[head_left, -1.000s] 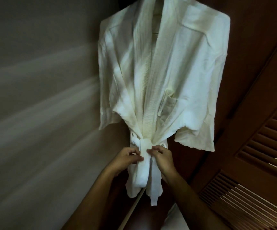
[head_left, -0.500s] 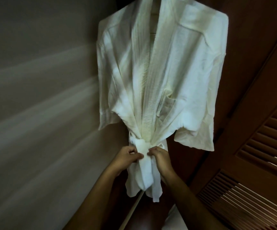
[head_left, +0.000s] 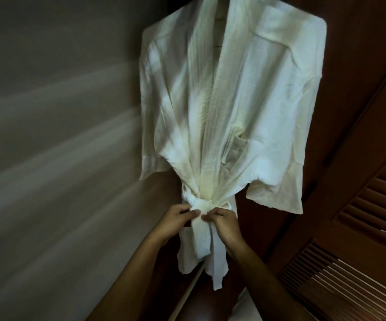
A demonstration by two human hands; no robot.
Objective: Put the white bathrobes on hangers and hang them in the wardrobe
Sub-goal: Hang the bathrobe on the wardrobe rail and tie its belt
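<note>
Bathrobe (head_left: pixel 245 93) belt (head_left: pixel 202 205) btwn both hands (head_left: pixel 201 218)

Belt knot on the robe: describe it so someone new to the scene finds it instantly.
Start at the white bathrobe hanging against the dark wooden wardrobe, left of the louvred door. Follow its collar bands down to the cinched waist. The belt knot is the bunched white band there, pinched between the left hand and right hand, with flat belt tails hanging below.
</note>
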